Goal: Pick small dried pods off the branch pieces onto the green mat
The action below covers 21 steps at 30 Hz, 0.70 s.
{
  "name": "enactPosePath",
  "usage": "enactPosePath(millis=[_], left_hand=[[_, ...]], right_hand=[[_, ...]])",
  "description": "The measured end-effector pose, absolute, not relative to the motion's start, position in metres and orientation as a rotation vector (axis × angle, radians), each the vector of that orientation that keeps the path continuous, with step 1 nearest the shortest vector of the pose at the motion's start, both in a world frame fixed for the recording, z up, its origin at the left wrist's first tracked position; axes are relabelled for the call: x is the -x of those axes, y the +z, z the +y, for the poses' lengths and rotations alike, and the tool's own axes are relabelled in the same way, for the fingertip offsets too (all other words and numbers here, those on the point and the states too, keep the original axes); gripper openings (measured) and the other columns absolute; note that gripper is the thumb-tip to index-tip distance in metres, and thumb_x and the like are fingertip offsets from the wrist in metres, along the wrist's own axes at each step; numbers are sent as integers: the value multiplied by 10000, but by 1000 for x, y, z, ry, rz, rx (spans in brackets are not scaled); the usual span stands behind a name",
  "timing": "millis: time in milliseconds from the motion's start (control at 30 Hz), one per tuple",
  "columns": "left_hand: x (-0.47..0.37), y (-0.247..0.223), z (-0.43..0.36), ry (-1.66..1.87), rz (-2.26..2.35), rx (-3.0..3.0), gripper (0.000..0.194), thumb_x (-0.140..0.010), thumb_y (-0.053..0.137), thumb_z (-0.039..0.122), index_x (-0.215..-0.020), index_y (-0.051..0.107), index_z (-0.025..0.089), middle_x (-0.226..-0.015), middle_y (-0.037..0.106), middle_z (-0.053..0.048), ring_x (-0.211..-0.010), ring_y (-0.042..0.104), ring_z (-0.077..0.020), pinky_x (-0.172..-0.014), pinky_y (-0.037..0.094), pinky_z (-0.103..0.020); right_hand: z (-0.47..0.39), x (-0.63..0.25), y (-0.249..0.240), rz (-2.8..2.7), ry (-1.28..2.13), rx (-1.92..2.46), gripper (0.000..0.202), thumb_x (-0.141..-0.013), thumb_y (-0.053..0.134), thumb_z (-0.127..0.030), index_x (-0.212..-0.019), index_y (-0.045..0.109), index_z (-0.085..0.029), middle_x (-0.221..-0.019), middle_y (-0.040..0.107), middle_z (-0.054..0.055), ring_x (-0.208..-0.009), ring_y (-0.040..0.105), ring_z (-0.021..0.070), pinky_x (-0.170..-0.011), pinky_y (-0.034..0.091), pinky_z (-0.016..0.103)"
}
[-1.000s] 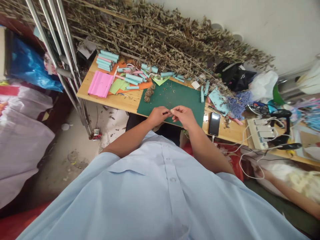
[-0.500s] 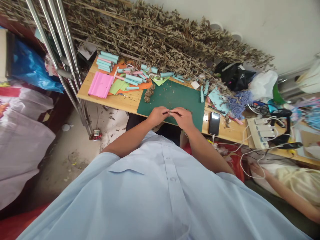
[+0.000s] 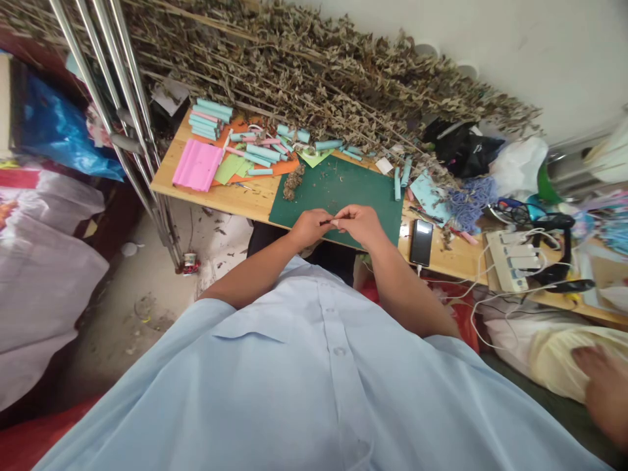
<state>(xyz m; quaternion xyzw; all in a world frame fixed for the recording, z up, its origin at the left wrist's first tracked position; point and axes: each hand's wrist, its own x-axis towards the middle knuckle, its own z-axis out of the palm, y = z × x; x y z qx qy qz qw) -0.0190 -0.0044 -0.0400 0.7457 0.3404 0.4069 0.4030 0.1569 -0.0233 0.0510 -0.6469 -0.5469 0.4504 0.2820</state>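
Observation:
At the near edge of the green cutting mat (image 3: 356, 190), my left hand (image 3: 309, 226) and my right hand (image 3: 363, 226) meet fingertip to fingertip. Both are closed in a pinch. A small dark bit shows between the fingers, too small to name. Beyond my left hand, a brown clump of dried plant matter (image 3: 294, 182) lies on the mat's left side. Fine dry crumbs are scattered over the mat. Two light-blue paper rolls (image 3: 397, 184) lie at its right edge.
Dried leafy stalks (image 3: 304, 72) are heaped along the back. Blue rolls (image 3: 209, 118) and a pink sheet (image 3: 197, 165) lie left. A phone (image 3: 420, 242) and power strip (image 3: 510, 261) sit right. Metal poles (image 3: 132, 124) stand left. Another person's hand (image 3: 603, 386) is at lower right.
My right hand's fingers have shifted slightly and arch higher against my left fingertips. The other person's hand at the right has moved down and right, onto the pale bag.

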Motion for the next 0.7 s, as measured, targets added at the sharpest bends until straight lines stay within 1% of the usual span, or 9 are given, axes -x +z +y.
enactPosePath(millis=[133,167,233,367,500,600,700], left_hand=[[19,-37,-5,1016,854,-1899,198,-975,673,261,-849,790,163,-842,715,-43,-808,639,-146,-756,463,-256],[20,-36,-6,1014,859,-1900,194,-973,671,251,-843,786,163,-838,712,-40,-808,637,-146,-757,461,-256],[20,-35,-6,1010,873,-1900,181,-965,670,231,-841,784,164,-832,708,-36,-808,634,-146,-759,459,-257],[20,-35,-6,1000,892,-1917,167,-955,661,200,-857,794,169,-847,720,-41,-825,648,-155,-772,469,-262],[20,-39,-5,1031,867,-1885,148,-966,683,236,-932,812,172,-900,752,-64,-864,681,-172,-804,498,-276],[19,-42,-5,1066,849,-1854,161,-973,699,282,-960,819,175,-923,765,-79,-874,696,-180,-804,516,-285],[19,-45,-4,1089,827,-1843,170,-975,703,301,-985,824,182,-925,769,-83,-872,701,-181,-803,528,-290]], right_hand=[[-17,-157,50,-1196,1503,1685,316,-522,926,-352,-697,718,-190,-615,699,13,-553,600,135,-576,515,286],[-17,-158,50,-1175,1535,1668,335,-508,938,-357,-699,722,-188,-620,704,16,-557,606,135,-579,523,285],[-19,-159,49,-1187,1517,1645,348,-518,946,-377,-723,740,-187,-643,718,22,-578,618,135,-595,537,286],[-29,-160,44,-1311,1332,1611,317,-616,897,-412,-816,779,-197,-720,753,23,-626,638,143,-647,562,306],[-38,-158,37,-1415,1090,1605,283,-718,828,-422,-897,781,-208,-774,770,26,-699,694,182,-736,606,360],[-42,-156,34,-1527,915,1563,282,-807,772,-401,-1018,781,-214,-885,791,40,-790,741,207,-827,631,401],[-45,-156,35,-1760,696,1519,275,-925,670,-348,-1146,775,-222,-1031,808,71,-924,769,230,-923,631,428]])
